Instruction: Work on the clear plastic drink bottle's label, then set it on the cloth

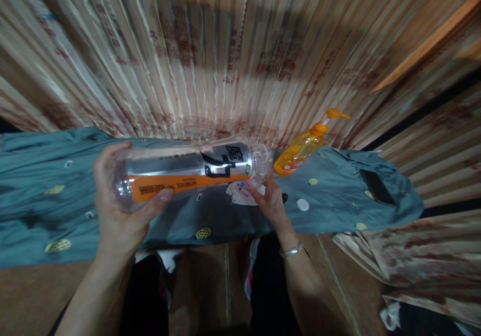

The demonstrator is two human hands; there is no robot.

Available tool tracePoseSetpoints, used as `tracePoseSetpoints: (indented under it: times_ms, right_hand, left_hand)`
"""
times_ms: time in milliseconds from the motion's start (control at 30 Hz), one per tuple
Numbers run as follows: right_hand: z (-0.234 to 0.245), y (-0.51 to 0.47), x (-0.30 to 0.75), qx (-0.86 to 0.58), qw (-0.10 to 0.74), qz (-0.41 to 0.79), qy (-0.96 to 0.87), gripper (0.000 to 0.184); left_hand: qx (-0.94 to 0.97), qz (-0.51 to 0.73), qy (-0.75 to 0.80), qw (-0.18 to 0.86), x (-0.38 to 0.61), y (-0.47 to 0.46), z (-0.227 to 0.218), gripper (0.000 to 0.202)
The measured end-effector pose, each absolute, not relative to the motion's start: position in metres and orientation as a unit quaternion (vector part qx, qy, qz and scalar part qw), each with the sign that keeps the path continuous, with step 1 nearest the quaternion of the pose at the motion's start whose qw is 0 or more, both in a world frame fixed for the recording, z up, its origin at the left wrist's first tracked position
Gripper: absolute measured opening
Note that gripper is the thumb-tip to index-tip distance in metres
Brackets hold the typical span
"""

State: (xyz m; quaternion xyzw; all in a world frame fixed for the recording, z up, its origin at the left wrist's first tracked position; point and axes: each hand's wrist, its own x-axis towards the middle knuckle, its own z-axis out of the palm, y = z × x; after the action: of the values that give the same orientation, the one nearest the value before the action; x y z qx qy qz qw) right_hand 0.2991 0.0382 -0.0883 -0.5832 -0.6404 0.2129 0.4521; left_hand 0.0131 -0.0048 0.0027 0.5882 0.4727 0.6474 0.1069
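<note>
A large clear plastic bottle [180,168] with a silver and orange label lies sideways in the air above the cloth. My left hand [122,210] is wrapped around its base end, thumb across the label. At the neck, which points right, my right hand [271,198] is closed with its fingers against the underside. The bottle's mouth shows no cap. Below the neck, by my right thumb, is a crumpled white piece [240,195] with some print; whether the thumb touches it I cannot tell. A round white cap [302,204] lies right of my right hand.
A yellow pump bottle [300,150] stands just right of the clear bottle's neck. A dark phone [377,187] lies near the right end of the green cloth [334,210]. A small black round thing [284,197] sits beside my right hand. Pleated curtains [225,75] hang behind.
</note>
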Motion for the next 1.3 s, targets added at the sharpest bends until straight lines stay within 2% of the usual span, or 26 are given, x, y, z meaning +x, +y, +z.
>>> tracePoseSetpoints:
  times_ms: [233, 600, 933, 1100, 1300]
  right_hand:
    - [-0.0888, 0.0385, 0.299, -0.592, 0.444, 0.207, -0.64, 0.045]
    - [-0.0885, 0.0379, 0.2988, -0.593, 0.444, 0.201, -0.641, 0.04]
    - [-0.0906, 0.0394, 0.2993, -0.593, 0.449, 0.2, -0.639, 0.044]
    - [-0.0876, 0.039, 0.2986, -0.59, 0.444, 0.209, -0.641, 0.044]
    - [-0.0835, 0.0373, 0.2971, -0.595, 0.441, 0.224, -0.633, 0.046]
  left_hand:
    - [0.588, 0.651, 0.468, 0.105, 0.0115, -0.0038, 0.0017, 0.087]
    - [0.584, 0.654, 0.469, 0.108, 0.0132, -0.0045, 0.0034, 0.088]
    - [0.582, 0.657, 0.465, 0.117, 0.0136, -0.0048, 0.0042, 0.087]
    - [0.596, 0.645, 0.469, 0.09, 0.0134, -0.0049, 0.0043, 0.085]
    - [0.581, 0.651, 0.473, 0.12, 0.0139, -0.0043, 0.0028, 0.088]
